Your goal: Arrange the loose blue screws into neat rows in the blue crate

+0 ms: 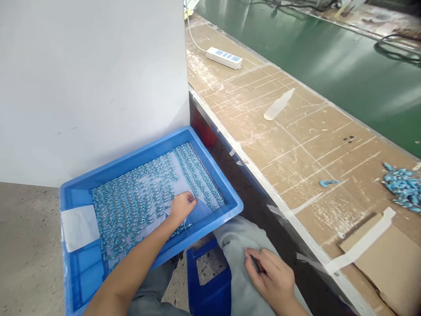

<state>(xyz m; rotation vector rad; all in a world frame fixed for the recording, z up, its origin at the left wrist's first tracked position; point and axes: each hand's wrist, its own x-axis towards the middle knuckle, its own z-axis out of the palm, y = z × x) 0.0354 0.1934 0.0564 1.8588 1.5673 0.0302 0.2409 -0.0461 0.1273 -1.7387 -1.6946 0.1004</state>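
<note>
A blue plastic tray (213, 226) holds many small blue pointed pieces (128, 206), laid out in rows on pale sheets. My left hand (182, 205) reaches over the near right part of the tray, its fingers curled together beside the rows. Whatever those fingertips may hold is hidden. Over my grey-trousered knee, outside the tray, is my right hand (271, 274). Its thumb and index finger are pinched close, and I cannot make out anything between them. A white paper (80, 227) lies across the tray's left end.
To the right runs a cardboard-covered bench (296, 145) with a pile of blue pieces (403, 186), one loose blue piece (329, 182) and a power strip (224, 58). A white panel (92, 87) stands behind the tray. A blue stool (210, 287) is below.
</note>
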